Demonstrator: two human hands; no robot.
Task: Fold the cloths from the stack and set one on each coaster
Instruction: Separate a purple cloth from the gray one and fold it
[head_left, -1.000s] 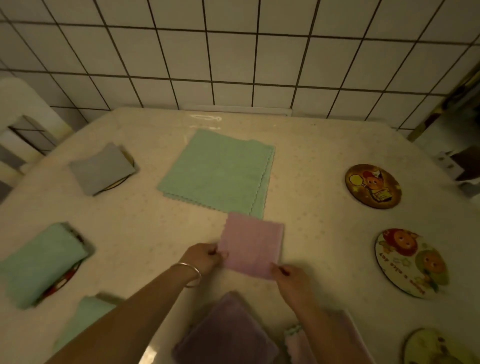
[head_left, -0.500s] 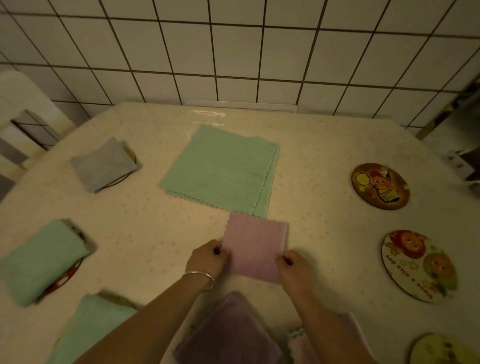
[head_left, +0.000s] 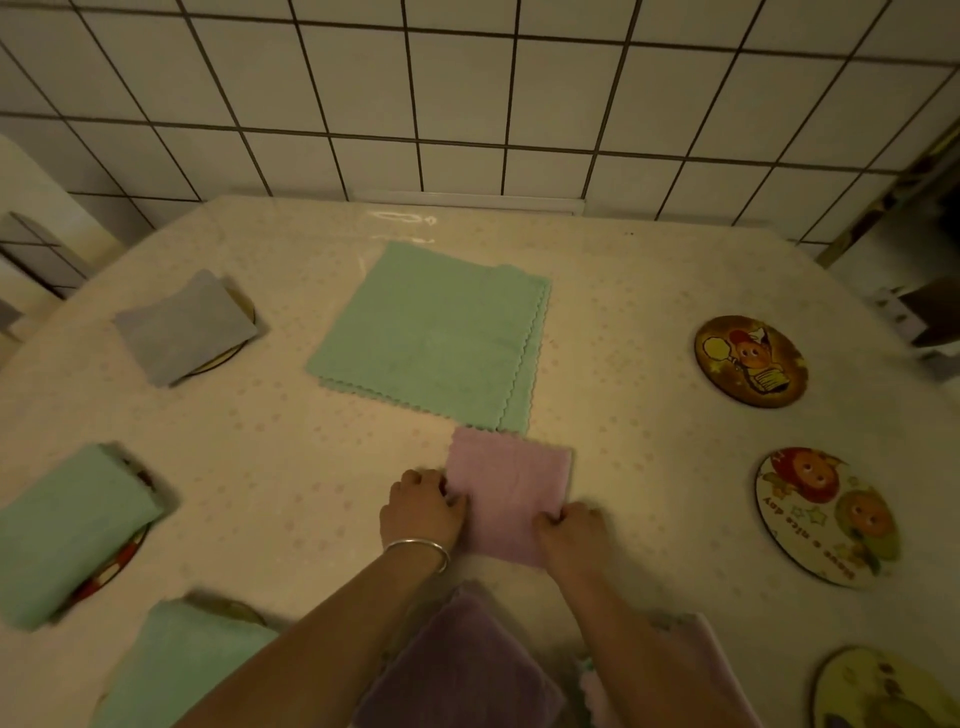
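Three bare coasters (head_left: 750, 361) along the table's (head_left: 623, 322) right edge; both hands, left (head_left: 422, 512) and right (head_left: 571, 530), still pinch the pink cloth (head_left: 506, 493).

Both bare forearms reached up from the bottom edge of the frame toward its lower centre, the left running diagonally from the lower left with a thin metal bangle (head_left: 418, 548) around its wrist, the right rising more steeply from the bottom right of centre. The left hand (head_left: 422, 508) was curled, knuckles up, its fingertips pinching the left edge of the pink cloth (head_left: 506, 493). The right hand (head_left: 571, 531) sat slightly lower in the frame, fingers likewise bent and closed on the cloth's lower right corner.
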